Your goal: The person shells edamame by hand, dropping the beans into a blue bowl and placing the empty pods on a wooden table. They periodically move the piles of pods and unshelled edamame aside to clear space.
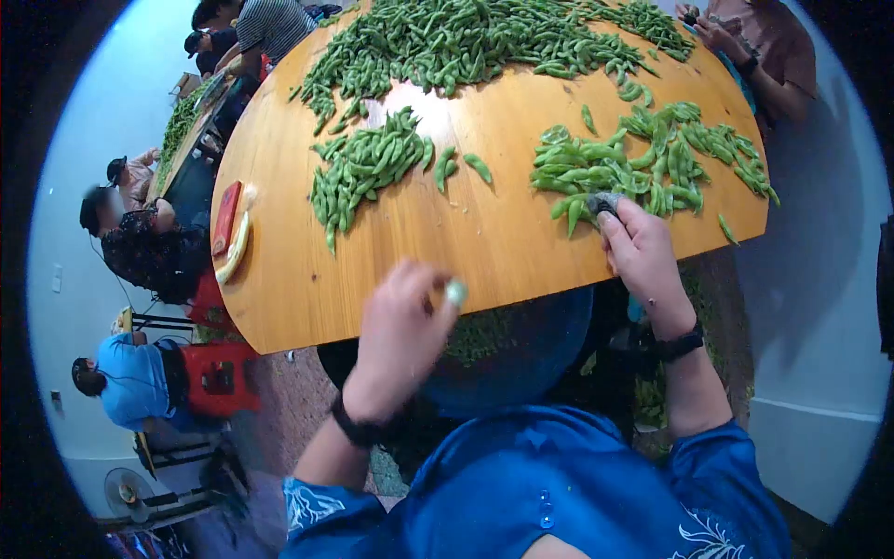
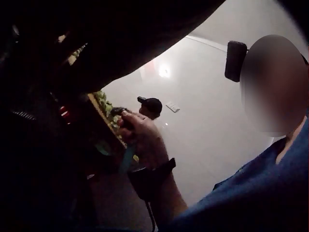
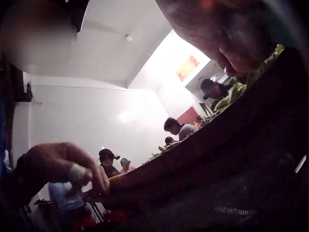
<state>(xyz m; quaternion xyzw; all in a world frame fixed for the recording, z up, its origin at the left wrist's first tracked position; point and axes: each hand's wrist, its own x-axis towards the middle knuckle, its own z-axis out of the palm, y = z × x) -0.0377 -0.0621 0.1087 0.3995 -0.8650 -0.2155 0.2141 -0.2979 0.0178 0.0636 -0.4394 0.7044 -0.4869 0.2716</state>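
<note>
In the head view the right hand (image 1: 644, 256) is at the near edge of a pile of green pods (image 1: 582, 177), its fingers partly curled. A dark covering (image 1: 605, 204) shows at its fingertips, against the pods; whether a pod is pinched there cannot be made out. The left hand (image 1: 400, 326), blurred, hovers over the table's near edge, fingers loosely bent, with a pale green cover (image 1: 455, 293) on the thumb tip and no pod visible in it. The right wrist view shows this left hand (image 3: 63, 169) with fingers drooping; the left wrist view shows the right hand (image 2: 145, 137).
A smaller pod pile (image 1: 368, 168) lies left of centre on the wooden table (image 1: 410, 247), a large heap (image 1: 466, 42) along its far side. A red object (image 1: 225, 219) sits at the left edge. Below the near edge is a blue basin (image 1: 549, 359). Other people sit around.
</note>
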